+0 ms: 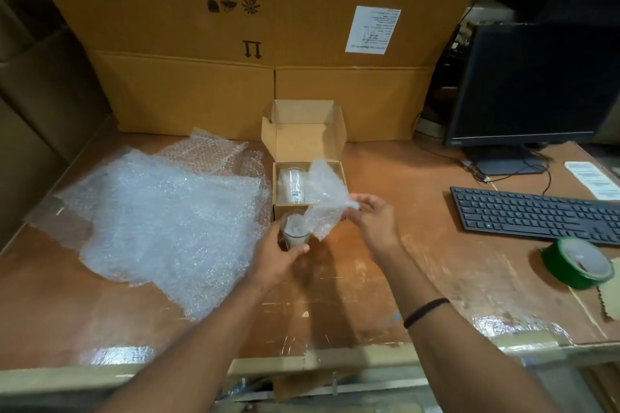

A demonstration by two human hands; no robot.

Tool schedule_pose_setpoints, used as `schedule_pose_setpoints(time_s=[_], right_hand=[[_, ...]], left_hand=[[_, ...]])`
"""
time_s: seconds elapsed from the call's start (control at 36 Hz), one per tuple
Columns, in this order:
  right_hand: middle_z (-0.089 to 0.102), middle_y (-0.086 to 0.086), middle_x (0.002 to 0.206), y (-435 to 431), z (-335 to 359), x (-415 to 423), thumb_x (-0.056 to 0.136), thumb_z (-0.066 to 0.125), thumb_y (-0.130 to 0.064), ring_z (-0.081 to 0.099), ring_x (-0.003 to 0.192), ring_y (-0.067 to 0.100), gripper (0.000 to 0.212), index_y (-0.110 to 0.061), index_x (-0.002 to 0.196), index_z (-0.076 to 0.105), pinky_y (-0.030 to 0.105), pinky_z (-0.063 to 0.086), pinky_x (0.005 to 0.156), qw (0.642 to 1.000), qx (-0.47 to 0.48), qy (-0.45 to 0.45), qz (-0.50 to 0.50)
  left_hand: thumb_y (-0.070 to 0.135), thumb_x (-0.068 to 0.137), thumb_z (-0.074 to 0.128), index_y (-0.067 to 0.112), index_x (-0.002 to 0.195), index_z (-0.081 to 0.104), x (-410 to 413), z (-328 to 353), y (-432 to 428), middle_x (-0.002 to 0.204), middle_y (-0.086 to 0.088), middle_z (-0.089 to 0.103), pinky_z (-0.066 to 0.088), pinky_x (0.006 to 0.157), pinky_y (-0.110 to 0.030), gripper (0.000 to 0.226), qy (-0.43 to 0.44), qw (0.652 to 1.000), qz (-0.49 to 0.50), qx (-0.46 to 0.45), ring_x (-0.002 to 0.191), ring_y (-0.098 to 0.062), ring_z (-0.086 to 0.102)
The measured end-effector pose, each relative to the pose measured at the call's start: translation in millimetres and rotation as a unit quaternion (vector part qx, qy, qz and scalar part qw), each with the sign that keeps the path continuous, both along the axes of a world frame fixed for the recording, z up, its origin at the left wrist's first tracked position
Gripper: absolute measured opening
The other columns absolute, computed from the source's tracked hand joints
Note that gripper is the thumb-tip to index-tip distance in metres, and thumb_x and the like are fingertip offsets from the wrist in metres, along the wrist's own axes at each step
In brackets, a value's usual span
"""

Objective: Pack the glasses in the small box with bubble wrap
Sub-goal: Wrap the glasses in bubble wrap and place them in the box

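The packing is sitting partway through, by the look of it. One glass in the box (294,183) is lying on its side in the left half of the small box (302,137), which is standing open on the bench (436,261) with its lid tipped back. Whether that glass is wrapped or bare is hard to tell through the glare, though something pale seems to be lying around it.

The second glass (295,231) is being held upright just in front of the box by the left hand (278,255), whose fingers (300,249) are curling round its lower part. The right hand (372,218) is holding a torn piece of bubble wrap (327,198), its fingers (355,203) pinching the sheet's right edge, while the lower end of the sheet is dipping into the mouth of the glass. So the step in hand is probably padding the inside of this glass.

Remaining, as I judge it: finishing that stuffing, wrapping the outside, laying the glass in the free right half of the box, and closing the lid. Plenty of loose bubble wrap sheets (167,211) are lying to the left, touching the box's side, and a green tape roll (575,263) is waiting at the right for sealing.
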State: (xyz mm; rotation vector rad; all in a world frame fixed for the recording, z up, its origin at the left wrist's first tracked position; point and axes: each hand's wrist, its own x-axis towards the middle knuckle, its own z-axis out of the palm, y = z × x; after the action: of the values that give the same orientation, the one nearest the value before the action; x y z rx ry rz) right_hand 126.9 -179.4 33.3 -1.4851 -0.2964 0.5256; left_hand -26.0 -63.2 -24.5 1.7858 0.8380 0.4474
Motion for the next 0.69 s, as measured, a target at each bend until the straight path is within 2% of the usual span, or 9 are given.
schedule_pose_setpoints(time_s=[0.06,0.14,0.25,0.33,0.42,0.5,0.56,0.64,0.69], right_hand=[[0.065,0.012,0.107,11.9,-2.1,-9.6,0.081,0.066,0.015,0.068,0.092,0.026,0.029,-0.014,0.083,0.064,0.028,0.059,0.073,0.997,-0.024,-0.069,-0.002],[0.052,-0.007,0.108,25.1,-5.1,-22.6,0.081,0.067,0.012,0.065,0.100,0.024,0.036,-0.024,0.081,0.065,0.034,0.056,0.088,0.979,-0.052,-0.199,0.001],[0.046,-0.019,0.107,33.6,-9.9,-35.8,0.082,0.068,0.008,0.059,0.103,0.015,0.022,-0.013,0.089,0.070,0.025,0.053,0.085,0.934,-0.095,-0.343,0.012],[0.054,-0.014,0.102,36.7,-9.3,-42.8,0.080,0.068,0.009,0.061,0.097,0.014,0.019,-0.008,0.087,0.071,0.022,0.053,0.082,0.913,-0.110,-0.392,0.030],[0.070,-0.001,0.099,32.5,-4.4,-43.7,0.079,0.066,0.003,0.063,0.095,0.019,0.020,-0.011,0.089,0.074,0.026,0.049,0.087,0.834,-0.212,-0.494,0.124],[0.072,-0.008,0.110,25.9,7.0,-42.0,0.082,0.057,-0.013,0.055,0.103,0.021,0.027,-0.023,0.101,0.075,0.033,0.037,0.085,0.751,-0.306,-0.554,0.187],[0.068,-0.014,0.119,23.3,20.2,-42.4,0.081,0.040,-0.032,0.049,0.108,0.020,0.043,-0.029,0.109,0.072,0.033,0.030,0.083,0.722,-0.352,-0.550,0.228],[0.061,-0.019,0.129,25.0,36.5,-43.8,0.064,0.011,-0.060,0.043,0.114,0.016,0.082,-0.035,0.119,0.067,0.034,0.027,0.086,0.664,-0.425,-0.540,0.295],[0.057,-0.020,0.133,30.9,37.0,-43.1,0.078,0.021,-0.064,0.040,0.116,0.015,0.067,-0.039,0.124,0.063,0.035,0.026,0.087,0.616,-0.475,-0.537,0.326]], left_hand=[[0.025,0.073,0.084,0.025,0.136,0.049,-1.5,0.8,1.8,0.118,0.012,0.059,0.043,0.087,-0.019,0.071,-0.007,1.000,-0.007,0.004,0.108,-0.009,0.054],[0.024,0.073,0.084,0.027,0.137,0.049,-3.6,2.9,5.2,0.116,0.016,0.059,0.039,0.078,-0.002,0.073,-0.022,1.000,-0.021,0.004,0.104,-0.003,0.054],[0.024,0.071,0.084,0.025,0.131,0.054,-3.3,3.2,8.7,0.111,0.017,0.061,0.040,0.081,-0.010,0.067,-0.018,0.999,-0.033,-0.008,0.104,-0.005,0.058],[0.025,0.069,0.086,0.021,0.119,0.059,-2.3,1.0,10.6,0.101,0.016,0.064,0.041,0.074,-0.005,0.056,-0.012,0.999,-0.028,-0.020,0.097,-0.005,0.061],[0.025,0.067,0.087,0.013,0.108,0.066,-3.2,-4.6,11.5,0.096,0.009,0.067,0.041,0.069,-0.006,0.047,-0.005,0.999,-0.009,-0.037,0.096,-0.012,0.063],[0.025,0.067,0.086,0.012,0.102,0.067,-5.1,-4.1,11.7,0.090,0.010,0.065,0.040,0.066,-0.005,0.041,0.001,0.999,-0.003,-0.036,0.085,-0.006,0.059],[0.018,0.068,0.086,0.012,0.104,0.066,-5.4,-2.1,11.3,0.091,0.012,0.064,0.038,0.065,0.001,0.042,-0.020,0.999,-0.007,-0.041,0.080,0.008,0.054],[0.012,0.067,0.087,0.018,0.096,0.065,-6.1,-2.7,11.1,0.083,0.019,0.063,0.040,0.063,0.000,0.037,-0.032,0.999,-0.007,-0.041,0.073,0.014,0.055],[0.013,0.065,0.088,0.021,0.091,0.066,-6.8,-4.4,12.5,0.080,0.019,0.064,0.042,0.062,-0.004,0.035,-0.030,0.999,-0.007,-0.042,0.073,0.011,0.058]])
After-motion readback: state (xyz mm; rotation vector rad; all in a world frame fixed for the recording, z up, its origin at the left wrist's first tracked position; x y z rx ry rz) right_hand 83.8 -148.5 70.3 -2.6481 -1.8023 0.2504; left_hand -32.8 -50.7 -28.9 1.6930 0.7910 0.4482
